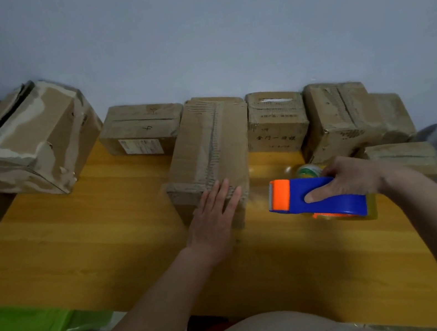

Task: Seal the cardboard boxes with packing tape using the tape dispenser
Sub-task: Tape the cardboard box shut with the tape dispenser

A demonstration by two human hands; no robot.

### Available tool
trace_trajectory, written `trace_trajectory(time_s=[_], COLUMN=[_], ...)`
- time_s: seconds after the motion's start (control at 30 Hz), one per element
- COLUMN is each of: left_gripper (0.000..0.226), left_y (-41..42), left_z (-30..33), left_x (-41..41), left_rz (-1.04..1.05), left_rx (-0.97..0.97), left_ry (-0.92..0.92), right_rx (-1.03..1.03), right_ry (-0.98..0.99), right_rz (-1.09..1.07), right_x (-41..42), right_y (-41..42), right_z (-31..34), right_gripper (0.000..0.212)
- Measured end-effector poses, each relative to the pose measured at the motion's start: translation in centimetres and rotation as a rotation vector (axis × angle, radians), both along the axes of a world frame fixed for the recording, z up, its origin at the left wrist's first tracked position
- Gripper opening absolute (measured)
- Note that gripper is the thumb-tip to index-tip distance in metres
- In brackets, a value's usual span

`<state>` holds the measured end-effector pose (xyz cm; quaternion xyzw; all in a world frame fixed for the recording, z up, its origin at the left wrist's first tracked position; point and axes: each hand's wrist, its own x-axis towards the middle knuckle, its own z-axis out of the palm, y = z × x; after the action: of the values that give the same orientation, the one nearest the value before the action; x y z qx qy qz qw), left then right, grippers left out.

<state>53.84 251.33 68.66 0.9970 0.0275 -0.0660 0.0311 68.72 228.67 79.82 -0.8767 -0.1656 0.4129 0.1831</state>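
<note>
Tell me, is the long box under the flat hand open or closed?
Closed. The long box has its top flaps lying flat, meeting along a middle seam, with the left hand pressing flat on its near end.

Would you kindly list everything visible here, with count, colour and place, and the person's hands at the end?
long cardboard box: one, brown, table centre, under the left hand
small cardboard boxes: about five, brown, in a row along the wall and at the table's right edge
battered cardboard box: one, brown with torn patches, tilted, far left
tape dispenser: one, blue with an orange head, right of the long box
table: one, yellow wood
plastic item: one, green, below the table's left edge
wall: pale grey-blue, behind
left hand: flat, fingers straight, pressing the long box's near end
right hand: grips the dispenser
</note>
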Motion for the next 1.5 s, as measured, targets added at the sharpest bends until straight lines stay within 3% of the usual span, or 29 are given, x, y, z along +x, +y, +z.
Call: trace_trajectory(time_s=[0.27,0.43,0.53,0.6,0.7,0.83,1.07,1.13,1.23,1.33,1.5], left_gripper=[0.100,0.090,0.089,0.090,0.095,0.102,0.085,0.083,0.090,0.094,0.103], left_y=[0.5,0.7,0.6,0.6,0.3,-0.9,2.6,5.0,7.8,8.7,9.5], left_z=[-0.2,-0.1,0.1,0.1,0.5,1.0,2.9,3.3,3.6,3.3,2.9], left_x=[0.5,0.6,0.7,0.7,0.9,1.4,0.9,1.1,1.4,1.3,0.9], left_rz=[-0.026,-0.009,0.010,0.019,0.022,0.055,-0.056,-0.109,-0.132,-0.190,-0.238], left_rx=[0.003,0.064,0.052,0.030,0.021,-0.034,-0.214,-0.142,-0.083,-0.076,-0.061], left_ry=[-0.079,-0.008,0.001,0.008,0.030,0.078,0.029,0.015,0.087,0.145,0.151], right_rx=[-0.227,-0.394,-0.536,-0.620,-0.493,-0.474,-0.495,-0.362,0.182,0.538,0.687], right_ry=[-0.121,-0.274,-0.482,-0.486,-0.393,-0.522,-0.275,-0.424,-0.791,-0.661,-0.418], right_rz=[0.078,0.174,0.287,0.216,-0.031,-0.171,-0.279,-0.371,-0.632,-0.626,-0.819], right_x=[-0.5,-1.8,-2.6,-2.5,-2.6,-5.1,-8.9,-8.8,-8.9,-9.4,-9.2], right_y=[2.2,6.2,6.6,4.8,1.9,2.2,3.5,4.3,6.7,11.3,15.1], right_z=[-1.2,-1.6,-3.0,-4.3,-6.7,-11.6,-17.9,-17.0,-13.6,-11.1,-12.6], right_gripper=[0.034,0.033,0.025,0.029,0.037,0.052,0.063,0.056,0.033,0.038,0.046])
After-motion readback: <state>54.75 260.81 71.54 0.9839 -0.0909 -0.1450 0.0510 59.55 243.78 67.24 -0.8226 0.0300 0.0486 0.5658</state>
